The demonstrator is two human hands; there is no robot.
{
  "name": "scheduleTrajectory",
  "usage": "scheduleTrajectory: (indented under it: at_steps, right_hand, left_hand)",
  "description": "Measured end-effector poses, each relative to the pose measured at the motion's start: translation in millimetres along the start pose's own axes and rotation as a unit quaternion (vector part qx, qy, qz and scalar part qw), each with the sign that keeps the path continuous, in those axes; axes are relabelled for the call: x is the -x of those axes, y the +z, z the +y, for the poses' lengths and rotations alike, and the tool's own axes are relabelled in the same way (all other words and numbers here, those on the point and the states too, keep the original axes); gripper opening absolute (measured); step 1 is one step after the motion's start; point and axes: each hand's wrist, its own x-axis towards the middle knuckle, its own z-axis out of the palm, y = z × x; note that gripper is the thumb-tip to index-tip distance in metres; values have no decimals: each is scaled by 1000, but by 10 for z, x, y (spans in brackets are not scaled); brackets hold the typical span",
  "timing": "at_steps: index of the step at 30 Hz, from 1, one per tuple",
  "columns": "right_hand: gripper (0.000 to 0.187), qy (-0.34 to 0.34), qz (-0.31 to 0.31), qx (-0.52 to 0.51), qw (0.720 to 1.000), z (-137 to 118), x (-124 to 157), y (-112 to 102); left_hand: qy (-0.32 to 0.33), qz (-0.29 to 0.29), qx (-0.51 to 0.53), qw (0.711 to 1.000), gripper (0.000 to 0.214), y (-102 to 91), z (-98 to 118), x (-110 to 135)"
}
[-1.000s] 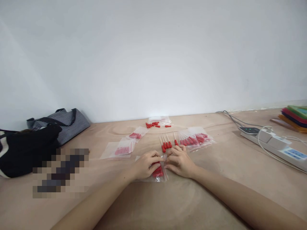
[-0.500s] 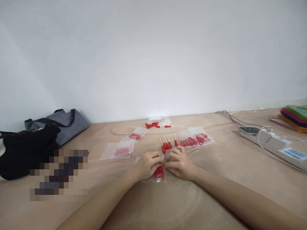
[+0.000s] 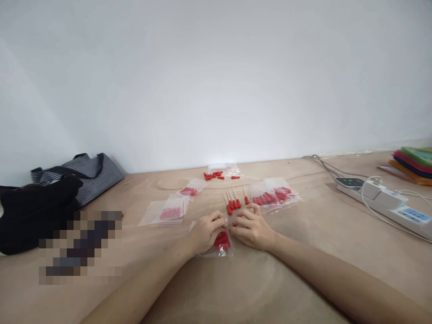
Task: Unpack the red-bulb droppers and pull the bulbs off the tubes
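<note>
Flat on the table in front of me lies a clear plastic zip bag [image 3: 216, 253] with several red pieces [image 3: 222, 240] inside. My left hand [image 3: 206, 231] is closed on the bag's upper left, fingers bent over its edge. My right hand [image 3: 251, 228] pinches the bag's right side, its fingers curled. Just beyond the hands, several thin pale sticks with red bulb ends [image 3: 233, 204] lie in a row. One more such stick [image 3: 246, 200] lies beside my right fingertips. My fingers partly hide the bag's opening.
Filled zip bags lie at the left [image 3: 170, 212] and right [image 3: 275, 194]. Loose red pieces [image 3: 212, 175] sit near the wall by a clear bag [image 3: 224, 169]. A power strip [image 3: 384, 200] with cables stands at right, a striped bag [image 3: 101, 177] and black cloth [image 3: 40, 211] at left.
My fingers have shifted slightly on the bag, and more of the red pieces inside shows between my hands. The things around have stayed in place.
</note>
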Motion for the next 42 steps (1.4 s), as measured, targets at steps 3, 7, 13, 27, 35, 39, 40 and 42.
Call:
scheduleTrajectory:
  at_steps: [3,7,13,27,35,39,40,42]
  right_hand:
    - [19,-57,0,42,997,-9,-3,-1]
    - [22,-101,1,59,993,-20,-18,-19]
    - [30,-109,1,72,991,-25,-41,-44]
    - [33,-99,-65,46,992,56,1,-72]
    - [12,110,-182,-144,966,58,-6,-190]
    - [18,207,-212,-166,940,-12,-62,-166]
    - [16,223,-214,-164,937,-28,-72,-145]
    - [13,246,-218,-165,930,-53,-88,-112]
  left_hand:
    - [6,6,-2,1000,21,3,2,4]
    - [45,0,-76,996,21,8,-11,7]
    - [179,15,-259,949,23,14,-60,-13]
    - [190,-40,-193,962,26,-57,-189,-4]
    - [-106,-100,-40,988,57,-172,-28,353]
    - [-159,-125,4,979,66,-179,46,515]
    - [-168,-126,13,978,64,-180,57,520]
    - [-180,-127,28,975,62,-177,69,507]
